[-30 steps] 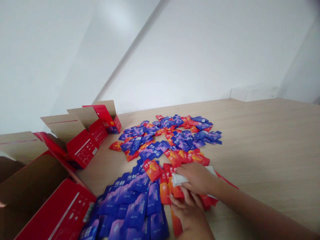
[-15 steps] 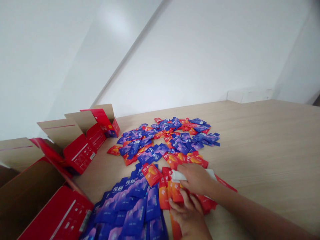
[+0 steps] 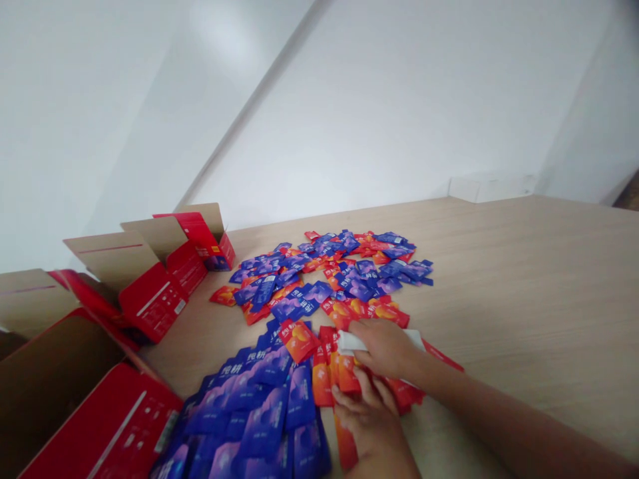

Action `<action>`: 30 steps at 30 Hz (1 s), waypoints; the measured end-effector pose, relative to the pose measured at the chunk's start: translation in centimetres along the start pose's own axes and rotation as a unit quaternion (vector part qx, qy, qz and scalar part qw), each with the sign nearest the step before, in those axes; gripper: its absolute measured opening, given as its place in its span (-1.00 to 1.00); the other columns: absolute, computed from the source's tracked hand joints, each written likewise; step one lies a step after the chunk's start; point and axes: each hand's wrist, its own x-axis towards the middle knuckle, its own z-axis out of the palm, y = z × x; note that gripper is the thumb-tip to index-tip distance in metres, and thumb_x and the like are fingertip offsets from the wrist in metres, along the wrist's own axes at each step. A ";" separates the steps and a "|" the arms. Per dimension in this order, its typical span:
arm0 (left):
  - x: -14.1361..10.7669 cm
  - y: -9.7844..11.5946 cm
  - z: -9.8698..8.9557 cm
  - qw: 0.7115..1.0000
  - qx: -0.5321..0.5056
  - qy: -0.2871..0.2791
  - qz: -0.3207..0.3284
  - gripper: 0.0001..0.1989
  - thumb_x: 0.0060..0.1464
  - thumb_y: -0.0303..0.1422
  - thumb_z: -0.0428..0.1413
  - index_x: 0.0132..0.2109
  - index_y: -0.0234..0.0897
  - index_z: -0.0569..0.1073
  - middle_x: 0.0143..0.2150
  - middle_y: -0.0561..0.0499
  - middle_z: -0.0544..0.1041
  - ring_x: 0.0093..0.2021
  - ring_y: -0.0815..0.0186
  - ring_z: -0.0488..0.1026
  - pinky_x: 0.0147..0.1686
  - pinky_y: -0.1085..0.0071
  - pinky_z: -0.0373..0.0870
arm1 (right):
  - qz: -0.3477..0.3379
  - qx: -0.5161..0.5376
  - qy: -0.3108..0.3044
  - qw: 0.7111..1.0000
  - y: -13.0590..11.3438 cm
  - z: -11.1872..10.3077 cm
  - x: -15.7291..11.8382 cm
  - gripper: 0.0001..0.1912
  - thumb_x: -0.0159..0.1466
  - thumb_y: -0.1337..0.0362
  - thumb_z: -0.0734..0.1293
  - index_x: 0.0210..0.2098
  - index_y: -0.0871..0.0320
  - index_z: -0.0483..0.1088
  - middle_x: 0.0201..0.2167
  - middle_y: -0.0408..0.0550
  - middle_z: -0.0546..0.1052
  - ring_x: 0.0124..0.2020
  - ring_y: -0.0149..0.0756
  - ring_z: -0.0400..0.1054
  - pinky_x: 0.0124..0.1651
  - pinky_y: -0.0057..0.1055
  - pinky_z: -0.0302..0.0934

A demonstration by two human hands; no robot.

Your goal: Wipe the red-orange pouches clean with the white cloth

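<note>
Head camera faces forward and down across table [image 3: 519, 286] toward wall [image 3: 399, 113]

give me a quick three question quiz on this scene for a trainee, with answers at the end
1. Multiple choice: where in the picture do the open cardboard boxes stand?
A. Along the left side
B. Along the right side
C. In front of the far right corner

2. True or false: the right hand hangs above the blue packets, touching nothing.

3. Fill in: the fingers of the left hand are spread over ______.

Key
1. A.
2. False: the right hand is on a white item.
3. Red-orange packets.
</note>
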 end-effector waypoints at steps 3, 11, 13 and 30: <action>0.1 0.3 -0.1 1.000 0.020 -0.007 -0.005 -0.41 0.09 -0.65 -0.12 0.14 0.08 0.32 0.25 -0.12 0.24 0.11 -0.26 0.26 -0.08 -0.38 0.22 | 0.013 0.025 0.015 0.999 -0.1 -1.0 -0.1 -0.68 0.19 0.19 0.25 -0.07 0.12 0.31 -0.22 0.01 0.50 -0.20 -0.13 0.37 -0.21 -0.35 0.10; -0.2 0.3 -1.1 0.999 0.035 -0.008 -0.002 -0.43 0.11 -0.62 -0.08 0.16 0.08 0.27 0.26 -0.12 0.23 0.11 -0.25 0.26 -0.10 -0.34 0.27 | -0.055 0.074 0.005 0.996 -0.5 -1.4 -0.6 -0.70 0.31 0.17 0.15 0.00 0.10 0.27 -0.17 -0.01 0.47 -0.20 -0.20 0.35 -0.21 -0.35 0.11; -0.2 0.3 -1.3 0.999 0.027 -0.016 -0.006 -0.44 0.11 -0.60 -0.08 0.16 0.10 0.27 0.26 -0.09 0.22 0.11 -0.25 0.25 -0.09 -0.33 0.26 | -0.057 0.042 -0.011 0.997 -0.5 -0.6 -0.4 -0.73 0.31 0.20 0.15 -0.04 0.09 0.31 -0.20 -0.01 0.46 -0.23 -0.19 0.34 -0.22 -0.34 0.11; -0.2 0.1 -1.6 0.999 -0.038 -0.013 -0.013 -0.48 0.10 -0.59 -0.03 0.12 0.06 0.33 0.25 -0.14 0.25 0.15 -0.27 0.20 -0.04 -0.38 0.19 | -0.131 0.005 -0.039 0.991 -0.4 -2.5 -0.6 -0.75 0.29 0.16 0.20 -0.09 0.08 0.36 -0.23 -0.03 0.42 -0.23 -0.21 0.28 -0.21 -0.36 0.09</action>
